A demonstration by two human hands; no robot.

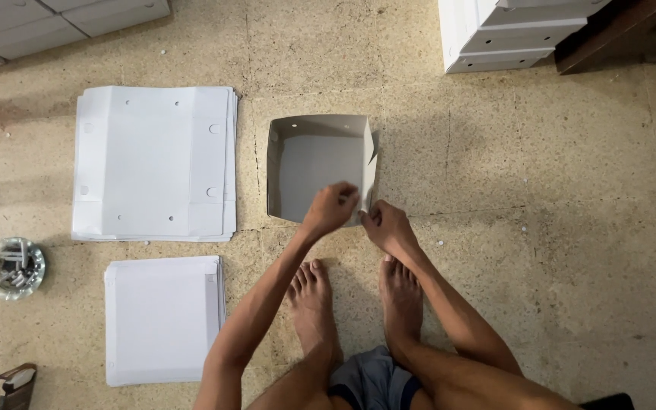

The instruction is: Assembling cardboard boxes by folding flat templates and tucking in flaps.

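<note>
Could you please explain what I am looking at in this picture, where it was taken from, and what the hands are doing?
This is one picture from a camera worn on a person's head, looking straight down. No machine is involved: you see the person's own bare arms, knees and feet on a speckled stone floor.

Both hands meet at the near right corner of a half-folded white cardboard box, whose sides stand up. The left hand and right hand pinch that corner with their fingers.

To the left lie two stacks of flat white cardboard sheets: a larger stack with punched holes, and a smaller stack nearer the person. A round glass dish sits at the far left. Finished white boxes are piled at the top right.
</note>
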